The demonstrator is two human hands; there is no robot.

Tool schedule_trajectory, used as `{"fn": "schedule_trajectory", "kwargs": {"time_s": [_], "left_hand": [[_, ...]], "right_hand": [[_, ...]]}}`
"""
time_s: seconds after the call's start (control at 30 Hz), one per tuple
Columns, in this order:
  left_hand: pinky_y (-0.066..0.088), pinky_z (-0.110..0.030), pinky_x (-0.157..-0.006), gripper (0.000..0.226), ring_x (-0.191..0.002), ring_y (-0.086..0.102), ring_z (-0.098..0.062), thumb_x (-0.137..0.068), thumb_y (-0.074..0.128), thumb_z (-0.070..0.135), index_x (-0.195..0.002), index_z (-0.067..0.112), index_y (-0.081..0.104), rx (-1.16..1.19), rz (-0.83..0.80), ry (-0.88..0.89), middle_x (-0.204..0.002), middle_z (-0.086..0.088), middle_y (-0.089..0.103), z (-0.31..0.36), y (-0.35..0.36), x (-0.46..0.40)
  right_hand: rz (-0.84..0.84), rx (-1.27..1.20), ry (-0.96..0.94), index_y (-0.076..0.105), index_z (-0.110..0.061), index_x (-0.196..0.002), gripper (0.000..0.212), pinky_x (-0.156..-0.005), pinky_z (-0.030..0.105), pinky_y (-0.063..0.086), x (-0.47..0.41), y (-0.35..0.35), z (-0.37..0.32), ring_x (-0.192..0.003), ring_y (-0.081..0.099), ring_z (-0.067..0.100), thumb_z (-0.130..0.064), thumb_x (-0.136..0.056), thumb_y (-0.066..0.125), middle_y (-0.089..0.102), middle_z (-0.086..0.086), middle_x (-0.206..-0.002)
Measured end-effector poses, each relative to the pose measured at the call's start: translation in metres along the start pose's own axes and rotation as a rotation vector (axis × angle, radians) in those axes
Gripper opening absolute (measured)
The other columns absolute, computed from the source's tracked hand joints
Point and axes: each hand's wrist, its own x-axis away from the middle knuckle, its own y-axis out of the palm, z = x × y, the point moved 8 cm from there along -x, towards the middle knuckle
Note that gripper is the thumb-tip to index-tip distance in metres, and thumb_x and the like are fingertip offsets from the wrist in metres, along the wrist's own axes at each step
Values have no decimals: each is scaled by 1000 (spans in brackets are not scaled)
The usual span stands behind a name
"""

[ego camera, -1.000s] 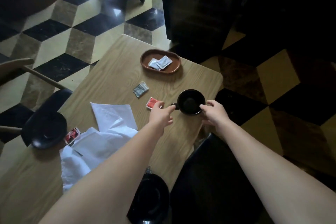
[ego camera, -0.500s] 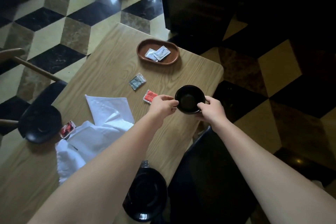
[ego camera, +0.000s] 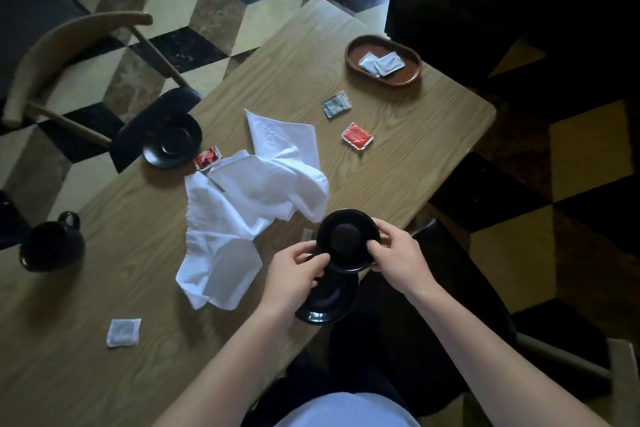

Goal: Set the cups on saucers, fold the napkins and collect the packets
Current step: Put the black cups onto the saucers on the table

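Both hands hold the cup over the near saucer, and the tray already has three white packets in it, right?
Not quite: the head view shows two white packets in the tray, not three. The rest holds: both hands, left and right, hold the cup over the near saucer.

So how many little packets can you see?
6: two white ones in the brown tray, a grey one, a red one, another red one by the napkins, a white one nearest. The napkins may hide more.

black cup (ego camera: pixel 348 240) held above black saucer (ego camera: pixel 329 302) at table edge, crumpled white napkins (ego camera: pixel 256 191) mid-table, scattered packets (ego camera: pixel 357 136)
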Motion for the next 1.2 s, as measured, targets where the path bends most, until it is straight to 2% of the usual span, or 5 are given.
{"fn": "schedule_trajectory", "kwargs": {"time_s": [0.2, 0.33, 0.5, 0.77, 1.2], "left_hand": [[47, -12, -48, 25, -61, 70, -4, -86, 72, 9, -85, 35, 69, 50, 38, -87, -68, 13, 75, -61, -21, 26], [47, -16, -54, 18, -71, 74, -11, -81, 74, 17, -94, 29, 78, 73, 44, -111, -80, 5, 79, -82, -20, 32], [54, -34, -73, 22, -80, 75, -18, -70, 74, 32, -90, 41, 77, 102, 86, -136, -85, 4, 79, -95, -24, 28], [50, -18, -48, 18, -58, 71, -9, -83, 74, 8, -90, 25, 75, 221, 120, -185, -71, 1, 76, -101, -28, 24], [51, -17, -51, 24, -64, 72, -9, -82, 77, 15, -86, 36, 67, 132, 147, -181, -81, 4, 70, -106, -33, 17]], "right_hand": [[-135, 85, 34, 69, -55, -105, 49, -79, 36, 62, 22, 41, 22, -86, 73, 5, -14, -82, 54, 77, -17, -88], [-156, 133, 27, 68, -60, -100, 51, -67, 21, 51, 28, 54, 25, -73, 69, -4, -13, -86, 53, 75, -22, -82], [-172, 188, 30, 69, -44, -116, 46, -81, 37, 62, 24, 63, 27, -89, 72, 8, -13, -86, 52, 77, -11, -91], [-192, 220, 67, 64, -60, -94, 49, -81, 42, 63, 14, 70, 32, -90, 72, 12, -13, -86, 52, 76, -7, -91], [-184, 252, 80, 63, -46, -114, 43, -73, 35, 64, 7, 72, 47, -83, 72, 9, -13, -88, 55, 74, -9, -87]]}}
